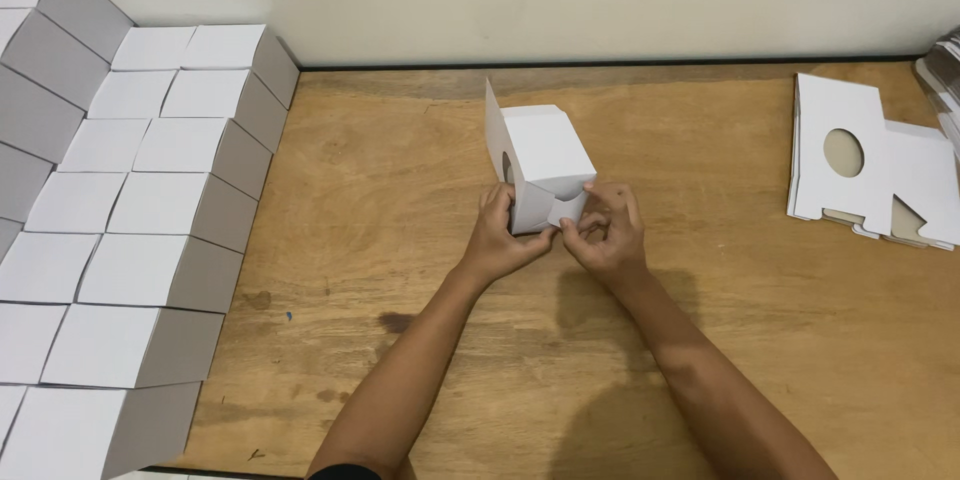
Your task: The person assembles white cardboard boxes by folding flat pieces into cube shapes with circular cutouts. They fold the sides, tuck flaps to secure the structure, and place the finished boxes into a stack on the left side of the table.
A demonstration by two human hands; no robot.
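Note:
A small white cardboard box (pixel 543 152) lies on its side on the wooden table (pixel 400 220), just above the middle. One long flap stands up at its far left side, with a round cut-out partly showing. My left hand (pixel 497 238) grips the box's near left corner. My right hand (pixel 608 230) pinches the folded end flaps at the near right corner. Both hands press on the box's near end, where the flaps meet.
Several folded white boxes (pixel 150 200) are stacked in stepped rows along the left side. A pile of flat white box blanks (pixel 880 165) with round holes lies at the right. More flat stock (pixel 945 65) sits at the far right edge. A pale wall runs behind.

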